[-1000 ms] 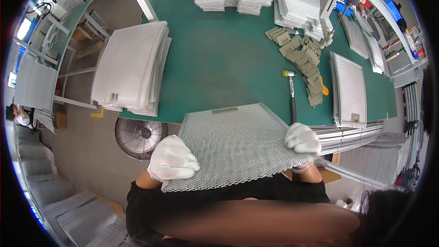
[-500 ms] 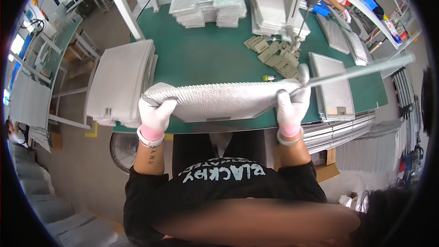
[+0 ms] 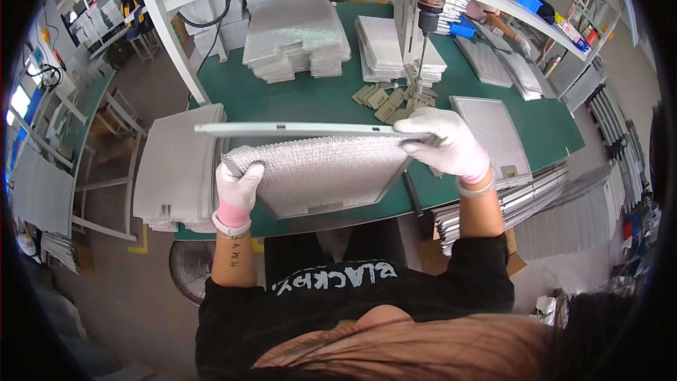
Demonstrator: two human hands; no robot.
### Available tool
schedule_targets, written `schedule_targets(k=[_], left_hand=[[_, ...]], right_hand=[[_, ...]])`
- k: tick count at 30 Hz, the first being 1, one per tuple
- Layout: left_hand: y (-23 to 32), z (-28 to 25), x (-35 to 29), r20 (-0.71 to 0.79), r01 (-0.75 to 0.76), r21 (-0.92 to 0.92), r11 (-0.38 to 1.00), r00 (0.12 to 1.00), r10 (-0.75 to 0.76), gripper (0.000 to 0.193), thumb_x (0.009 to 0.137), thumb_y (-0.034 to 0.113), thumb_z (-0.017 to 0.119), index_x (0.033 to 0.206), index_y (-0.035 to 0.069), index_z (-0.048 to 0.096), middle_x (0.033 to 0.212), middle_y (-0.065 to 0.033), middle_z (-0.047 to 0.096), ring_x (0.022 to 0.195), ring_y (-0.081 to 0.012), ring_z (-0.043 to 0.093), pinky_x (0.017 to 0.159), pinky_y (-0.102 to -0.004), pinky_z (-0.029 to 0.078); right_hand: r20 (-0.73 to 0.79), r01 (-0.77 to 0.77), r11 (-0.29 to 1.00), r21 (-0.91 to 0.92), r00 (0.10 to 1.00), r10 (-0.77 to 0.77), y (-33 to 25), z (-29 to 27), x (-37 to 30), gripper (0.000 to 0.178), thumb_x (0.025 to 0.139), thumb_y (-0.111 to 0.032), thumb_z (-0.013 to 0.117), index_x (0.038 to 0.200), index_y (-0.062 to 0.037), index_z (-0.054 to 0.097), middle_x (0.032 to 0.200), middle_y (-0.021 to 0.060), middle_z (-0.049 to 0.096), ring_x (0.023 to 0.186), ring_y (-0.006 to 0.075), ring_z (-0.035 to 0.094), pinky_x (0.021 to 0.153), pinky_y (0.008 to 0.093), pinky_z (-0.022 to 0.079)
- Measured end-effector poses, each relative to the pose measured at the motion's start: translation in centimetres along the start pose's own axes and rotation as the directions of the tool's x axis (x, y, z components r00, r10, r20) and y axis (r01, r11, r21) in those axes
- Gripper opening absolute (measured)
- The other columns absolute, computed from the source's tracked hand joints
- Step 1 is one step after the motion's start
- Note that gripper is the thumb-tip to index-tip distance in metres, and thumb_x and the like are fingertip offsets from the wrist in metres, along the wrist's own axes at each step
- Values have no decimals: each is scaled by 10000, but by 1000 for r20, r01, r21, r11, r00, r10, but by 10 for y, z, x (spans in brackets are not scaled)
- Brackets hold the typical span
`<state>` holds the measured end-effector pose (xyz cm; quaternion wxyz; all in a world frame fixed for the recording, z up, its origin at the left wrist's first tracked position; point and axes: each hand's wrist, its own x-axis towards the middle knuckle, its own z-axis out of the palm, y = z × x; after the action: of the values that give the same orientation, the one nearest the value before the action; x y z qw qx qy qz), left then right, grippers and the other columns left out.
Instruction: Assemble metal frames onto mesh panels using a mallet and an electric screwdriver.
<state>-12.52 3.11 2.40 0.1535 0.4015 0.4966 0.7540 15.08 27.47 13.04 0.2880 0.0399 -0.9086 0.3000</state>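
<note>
A silvery mesh filter panel [image 3: 328,178] is held tilted above the front of the green table [image 3: 296,109]. My left hand [image 3: 238,187], in a white glove with a pink cuff, grips its left edge between thumb and fingers. A long, pale metal frame strip [image 3: 303,129] with small dark slots runs along the panel's far edge, its left end sticking out past the panel. My gloved right hand [image 3: 448,142] pinches the strip's right end, next to the panel's far right corner. Whether those fingers also grip the panel is hidden.
Stacks of mesh sheets stand at left [image 3: 176,162] and at the back [image 3: 296,39]. Beige plastic plates [image 3: 388,102] lie below a hanging power screwdriver [image 3: 429,0]. A framed panel [image 3: 490,134] rests at right, a black bar-like tool [image 3: 412,194] near the front edge. Another person's hand [image 3: 523,44] is far right.
The metal strip, which pointed right from my right hand, now lies across the panel's far edge, pointing left. My right hand has turned over to its end. The whole view has tilted up.
</note>
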Motion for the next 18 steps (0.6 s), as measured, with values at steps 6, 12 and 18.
schedule_targets(k=[6, 12, 18], left_hand=[[44, -15, 13, 308, -18, 351, 936, 946, -97, 81, 821, 45, 712, 834, -7, 651, 711, 5, 602, 661, -72, 534, 603, -253, 449], [54, -13, 21, 352, -80, 446, 891, 932, -92, 148, 797, 66, 752, 891, -24, 681, 789, -56, 662, 684, -119, 588, 629, -275, 481], [26, 3, 0, 57, -270, 77, 960, 962, 266, 229, 778, 72, 800, 941, -22, 670, 865, -85, 676, 795, -117, 632, 676, -259, 509]], right_hand=[[250, 62, 976, -210, 968, -8, -41, -19, 32, 488, 772, 22, 715, 1241, -96, 650, 908, 110, 672, 778, 293, 657, 702, 333, 534], [484, 247, 945, -213, 867, -118, -45, -10, 56, 530, 764, -9, 732, 1269, -130, 623, 875, 96, 628, 791, 291, 639, 676, 368, 509], [331, 291, 948, -127, 914, -236, -51, 31, 70, 431, 774, -21, 725, 1192, -75, 639, 880, 99, 645, 818, 310, 649, 713, 374, 526]])
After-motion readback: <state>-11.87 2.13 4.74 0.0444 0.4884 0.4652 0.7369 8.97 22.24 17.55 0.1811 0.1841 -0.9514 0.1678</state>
